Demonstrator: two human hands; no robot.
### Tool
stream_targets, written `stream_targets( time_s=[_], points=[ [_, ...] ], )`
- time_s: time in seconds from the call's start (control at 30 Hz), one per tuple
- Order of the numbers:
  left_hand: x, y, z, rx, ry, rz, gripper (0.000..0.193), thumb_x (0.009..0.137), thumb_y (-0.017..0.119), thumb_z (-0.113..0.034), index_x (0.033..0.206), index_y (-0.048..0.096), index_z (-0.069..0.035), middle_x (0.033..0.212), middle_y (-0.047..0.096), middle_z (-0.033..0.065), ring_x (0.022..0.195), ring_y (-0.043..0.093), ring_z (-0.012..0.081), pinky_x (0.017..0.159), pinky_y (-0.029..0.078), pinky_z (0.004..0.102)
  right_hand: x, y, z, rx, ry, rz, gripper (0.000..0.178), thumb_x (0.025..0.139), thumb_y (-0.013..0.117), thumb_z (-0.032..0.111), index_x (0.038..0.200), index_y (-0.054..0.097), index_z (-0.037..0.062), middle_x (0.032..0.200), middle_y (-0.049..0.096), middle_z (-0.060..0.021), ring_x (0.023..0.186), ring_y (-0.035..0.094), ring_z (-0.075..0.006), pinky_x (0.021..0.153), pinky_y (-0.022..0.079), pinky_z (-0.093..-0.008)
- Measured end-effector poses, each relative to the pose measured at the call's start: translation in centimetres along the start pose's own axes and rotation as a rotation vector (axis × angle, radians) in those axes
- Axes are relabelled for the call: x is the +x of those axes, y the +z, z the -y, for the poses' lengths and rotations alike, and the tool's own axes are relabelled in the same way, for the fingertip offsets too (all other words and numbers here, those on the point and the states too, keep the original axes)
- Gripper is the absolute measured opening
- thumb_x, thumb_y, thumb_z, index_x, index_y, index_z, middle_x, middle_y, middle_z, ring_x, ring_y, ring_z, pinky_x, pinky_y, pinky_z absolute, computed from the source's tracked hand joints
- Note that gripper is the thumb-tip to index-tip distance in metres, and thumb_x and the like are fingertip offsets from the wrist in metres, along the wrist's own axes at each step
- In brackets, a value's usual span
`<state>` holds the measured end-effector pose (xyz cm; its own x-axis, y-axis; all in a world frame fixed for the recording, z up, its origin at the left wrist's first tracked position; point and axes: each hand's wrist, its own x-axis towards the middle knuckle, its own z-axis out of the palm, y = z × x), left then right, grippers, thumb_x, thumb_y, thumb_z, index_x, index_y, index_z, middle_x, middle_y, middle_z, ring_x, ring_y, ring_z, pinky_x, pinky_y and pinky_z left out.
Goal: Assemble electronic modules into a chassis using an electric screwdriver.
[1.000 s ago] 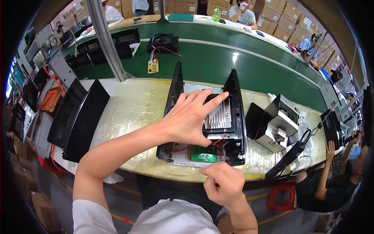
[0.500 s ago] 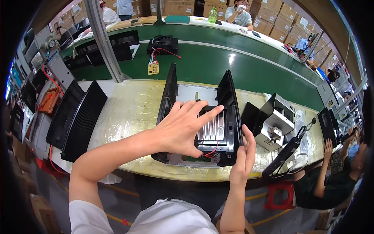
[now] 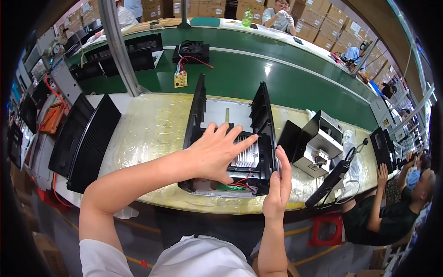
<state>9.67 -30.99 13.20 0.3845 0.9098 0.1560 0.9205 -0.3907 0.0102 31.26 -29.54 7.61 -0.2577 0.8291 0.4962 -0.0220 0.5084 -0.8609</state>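
Note:
A black housing (image 3: 196,121) with two upright side panels stands on the bench in front of me. Inside it sits a heat sink unit (image 3: 247,158), silver-finned in a black frame. My left hand (image 3: 213,150) spans that unit from above, fingers spread over its far part and thumb at its near side. Along the outside of the housing's right panel lies my right hand (image 3: 278,187), its thumb at the panel's edge. Red wires (image 3: 243,180) and part of a green circuit board (image 3: 229,187) show at the near end. My left palm hides much of the unit.
Curved black panels (image 3: 94,143) stand at left. To the right are an open metal-and-black device (image 3: 318,143) and a black handheld tool (image 3: 328,183) with a cord. A fan (image 3: 191,51) wired to a yellow board (image 3: 181,79) lies on the green belt (image 3: 230,69). A co-worker (image 3: 392,212) sits at right.
The heat sink unit and my left hand have moved slightly toward me within the housing. My right hand stays against the right panel. The whole view has shifted a little.

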Motion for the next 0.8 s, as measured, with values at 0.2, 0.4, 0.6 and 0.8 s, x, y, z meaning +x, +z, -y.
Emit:
stream_targets(
  time_s=[0.2, 0.4, 0.6, 0.8],
  points=[
    [-1.8, -0.4, 0.3, -0.058, 0.011, -0.087, 0.101, 0.067, 0.087, -0.049, 0.151, 0.044, -0.012, 0.148, 0.043, 0.0222, 0.132, 0.045, 0.04, 0.109, 0.034, 0.0527, -0.3, -0.2, -0.7, 0.123, 0.012, 0.049, 0.052, 0.102, 0.041, 0.011, 0.15, 0.036, -0.0071, 0.158, 0.036, -0.0213, 0.148, 0.033, -0.0298, 0.122, 0.022, -0.0398],
    [-11.7, 0.1, 1.8, -0.871, -0.342, -0.441, 0.111, 0.078, 0.083, -0.038, 0.162, 0.019, -0.004, 0.167, 0.017, 0.0246, 0.154, 0.019, 0.0374, 0.125, 0.017, 0.0434, -1.9, 0.6, 0.0, 0.225, 0.1, 0.061, 0.061, 0.103, 0.04, 0.016, 0.155, 0.026, -0.0105, 0.16, 0.034, -0.022, 0.148, 0.033, -0.0287, 0.121, 0.022, -0.0361],
    [-9.9, 3.0, -1.2, -1.446, -0.365, -0.471, 0.116, 0.09, 0.068, -0.045, 0.161, -0.012, -0.001, 0.167, 0.014, 0.0178, 0.153, 0.02, 0.0249, 0.123, 0.015, 0.0345, -1.6, 0.8, -0.6, 0.089, 0.057, 0.086, 0.065, 0.098, 0.042, 0.01, 0.155, 0.023, -0.012, 0.159, 0.034, -0.0244, 0.148, 0.034, -0.0302, 0.121, 0.023, -0.0367],
    [-8.1, 4.4, 0.1, -1.473, -0.311, -0.505, 0.092, 0.094, 0.054, -0.013, 0.161, -0.007, 0.001, 0.168, 0.012, 0.017, 0.153, 0.019, 0.0234, 0.123, 0.014, 0.0339, -1.7, 1.6, -1.4, 0.176, 0.053, -0.015, 0.065, 0.104, 0.041, 0.024, 0.156, 0.022, -0.0107, 0.159, 0.035, -0.0207, 0.146, 0.036, -0.0259, 0.121, 0.023, -0.0356]
  ],
)
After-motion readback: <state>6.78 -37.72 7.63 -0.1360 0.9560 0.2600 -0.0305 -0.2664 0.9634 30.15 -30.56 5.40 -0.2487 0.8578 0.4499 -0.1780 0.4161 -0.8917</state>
